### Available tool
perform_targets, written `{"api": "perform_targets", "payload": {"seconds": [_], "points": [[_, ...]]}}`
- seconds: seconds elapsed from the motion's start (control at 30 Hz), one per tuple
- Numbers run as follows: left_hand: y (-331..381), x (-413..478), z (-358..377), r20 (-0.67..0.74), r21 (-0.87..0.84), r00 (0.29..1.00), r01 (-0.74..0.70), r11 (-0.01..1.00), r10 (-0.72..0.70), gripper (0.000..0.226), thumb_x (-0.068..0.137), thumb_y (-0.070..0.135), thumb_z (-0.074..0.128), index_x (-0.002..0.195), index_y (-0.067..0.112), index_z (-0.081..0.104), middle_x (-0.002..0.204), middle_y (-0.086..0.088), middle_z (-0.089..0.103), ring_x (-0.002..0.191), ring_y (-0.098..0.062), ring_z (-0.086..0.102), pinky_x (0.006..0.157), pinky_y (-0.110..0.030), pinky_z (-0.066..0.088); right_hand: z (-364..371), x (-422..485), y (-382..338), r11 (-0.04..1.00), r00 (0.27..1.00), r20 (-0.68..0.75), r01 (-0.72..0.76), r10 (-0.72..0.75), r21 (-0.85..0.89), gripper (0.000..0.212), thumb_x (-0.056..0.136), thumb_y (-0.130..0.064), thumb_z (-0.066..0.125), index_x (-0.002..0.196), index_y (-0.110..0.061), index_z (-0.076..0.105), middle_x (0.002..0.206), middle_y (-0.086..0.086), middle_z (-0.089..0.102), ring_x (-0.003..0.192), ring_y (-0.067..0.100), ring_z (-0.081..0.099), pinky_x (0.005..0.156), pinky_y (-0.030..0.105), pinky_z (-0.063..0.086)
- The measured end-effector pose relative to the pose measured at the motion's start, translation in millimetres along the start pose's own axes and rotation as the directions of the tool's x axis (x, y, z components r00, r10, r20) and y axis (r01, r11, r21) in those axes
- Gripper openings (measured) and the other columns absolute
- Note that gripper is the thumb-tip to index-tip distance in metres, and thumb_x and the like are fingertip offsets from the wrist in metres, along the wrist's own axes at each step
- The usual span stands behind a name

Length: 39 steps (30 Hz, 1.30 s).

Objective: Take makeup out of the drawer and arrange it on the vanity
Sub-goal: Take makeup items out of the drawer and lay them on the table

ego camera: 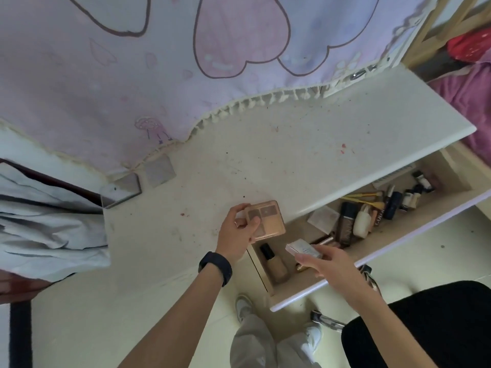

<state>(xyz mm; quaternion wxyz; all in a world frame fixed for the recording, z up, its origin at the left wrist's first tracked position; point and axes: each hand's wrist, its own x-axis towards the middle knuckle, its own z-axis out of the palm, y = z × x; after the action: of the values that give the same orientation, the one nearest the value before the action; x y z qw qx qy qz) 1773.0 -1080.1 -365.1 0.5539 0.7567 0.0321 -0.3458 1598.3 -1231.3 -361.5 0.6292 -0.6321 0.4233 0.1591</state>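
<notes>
Obs.: L hand (236, 235) pinches a square rose-gold palette (268, 216), thumb on its clear lid, fingers at the far edge. It sits at the desk (265, 155) front edge; contact w/ the surface can't be told. Bare desk lies at 11–12 o'clock from this hand, the nearer one.

R hand (326, 264) grips a flat pale compact (303, 249) over the open drawer (318, 296), long axis approx. 10-to-4 o'clock.

Desk top is hard, off-white and speckled. The drawer holds a glass foundation bottle (275, 264), tubes and brushes.
</notes>
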Motion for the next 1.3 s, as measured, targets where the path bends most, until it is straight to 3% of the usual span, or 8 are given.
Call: {"api": "perform_targets", "payload": {"seconds": [0.17, 0.27, 0.47, 0.6, 0.7, 0.83, 1.1, 1.3], "points": [[7, 2, -30, -0.076, 0.03, 0.996, -0.036, 0.999, 0.038, 0.033, 0.097, 0.014, 0.062, 0.124, 0.032, 0.056, 0.115, -0.011, 0.064, 0.1, -0.028, 0.067, 0.079, -0.042, 0.061, 23, -18, -33, 0.973, 0.993, 0.002, 0.114, -0.117, 0.199, 0.037, 0.078, -0.046, 0.077, 0.11, -0.029, 0.069, 0.092, -0.008, 0.076, 0.08, 0.01, 0.069, 0.068, 0.012, 0.049], [8, 4, -81, -0.216, 0.01, 0.976, -0.036, 0.999, 0.038, 0.033, 0.101, 0.015, 0.056, 0.127, 0.035, 0.053, 0.111, -0.01, 0.063, 0.095, -0.023, 0.065, 0.071, -0.035, 0.058, 46, -15, -58, 0.964, 0.984, -0.003, 0.175, -0.178, 0.202, 0.016, 0.092, -0.034, 0.071, 0.107, -0.036, 0.068, 0.089, -0.017, 0.076, 0.081, 0.005, 0.07, 0.065, 0.012, 0.052], [-2, 5, -198, -0.5, 0.018, 0.866, -0.013, 1.0, 0.02, 0.042, 0.104, 0.013, 0.046, 0.145, 0.025, 0.044, 0.098, -0.001, 0.06, 0.084, -0.014, 0.06, 0.066, -0.029, 0.051, 109, 11, -102, 0.963, 0.972, -0.039, 0.236, -0.233, 0.126, 0.015, 0.101, -0.023, 0.059, 0.107, -0.033, 0.068, 0.087, -0.011, 0.077, 0.066, 0.0, 0.066, 0.069, 0.02, 0.049], [-14, 13, -247, -0.579, 0.04, 0.815, 0.034, 0.999, -0.005, 0.041, 0.103, 0.018, 0.049, 0.143, 0.026, 0.045, 0.103, -0.008, 0.062, 0.085, -0.018, 0.059, 0.071, -0.032, 0.049, 160, 34, -129, 0.964, 0.964, -0.044, 0.261, -0.263, -0.042, 0.013, 0.097, -0.03, 0.062, 0.11, -0.027, 0.063, 0.1, -0.009, 0.075, 0.083, 0.007, 0.07, 0.07, 0.024, 0.05], [-23, 18, -262, -0.626, 0.104, 0.78, 0.078, 0.992, 0.005, 0.037, 0.101, 0.023, 0.052, 0.138, 0.024, 0.048, 0.121, -0.011, 0.063, 0.102, -0.027, 0.061, 0.089, -0.042, 0.051, 194, 52, -153, 0.944, 0.961, -0.021, 0.268, -0.277, -0.193, 0.014, 0.096, -0.034, 0.062, 0.107, -0.026, 0.06, 0.1, -0.012, 0.072, 0.082, 0.005, 0.065, 0.067, 0.021, 0.049], [-25, 23, -264, -0.679, 0.196, 0.73, 0.075, 0.978, 0.08, 0.034, 0.102, 0.03, 0.05, 0.133, 0.017, 0.055, 0.121, -0.006, 0.063, 0.109, -0.027, 0.057, 0.088, -0.032, 0.043, 238, 68, -178, 0.87, 0.949, 0.006, 0.292, -0.316, -0.397, 0.023, 0.098, -0.043, 0.055, 0.112, -0.025, 0.06, 0.097, -0.01, 0.069, 0.077, 0.011, 0.055, 0.061, 0.023, 0.038], [-34, 32, -272, -0.656, 0.363, 0.742, 0.148, 0.92, 0.14, 0.04, 0.101, 0.026, 0.053, 0.137, 0.008, 0.056, 0.139, -0.019, 0.047, 0.13, -0.031, 0.039, 0.11, -0.037, 0.03, 283, 87, -193, 0.666, 0.919, -0.02, 0.27, -0.393, -0.695, 0.028, 0.099, -0.045, 0.042, 0.099, -0.022, 0.06, 0.073, -0.008, 0.054, 0.078, 0.023, 0.054, 0.073, 0.036, 0.042], [-42, 37, -278, -0.671, 0.343, 0.73, 0.149, 0.928, 0.13, 0.043, 0.101, 0.028, 0.053, 0.141, 0.011, 0.054, 0.142, -0.015, 0.046, 0.131, -0.032, 0.04, 0.114, -0.041, 0.031, 289, 97, -194, 0.554, 0.886, -0.004, 0.287, -0.464, -0.781, 0.03, 0.097, -0.047, 0.046, 0.096, -0.02, 0.06, 0.092, -0.003, 0.067, 0.092, 0.023, 0.049, 0.079, 0.038, 0.04]]}}
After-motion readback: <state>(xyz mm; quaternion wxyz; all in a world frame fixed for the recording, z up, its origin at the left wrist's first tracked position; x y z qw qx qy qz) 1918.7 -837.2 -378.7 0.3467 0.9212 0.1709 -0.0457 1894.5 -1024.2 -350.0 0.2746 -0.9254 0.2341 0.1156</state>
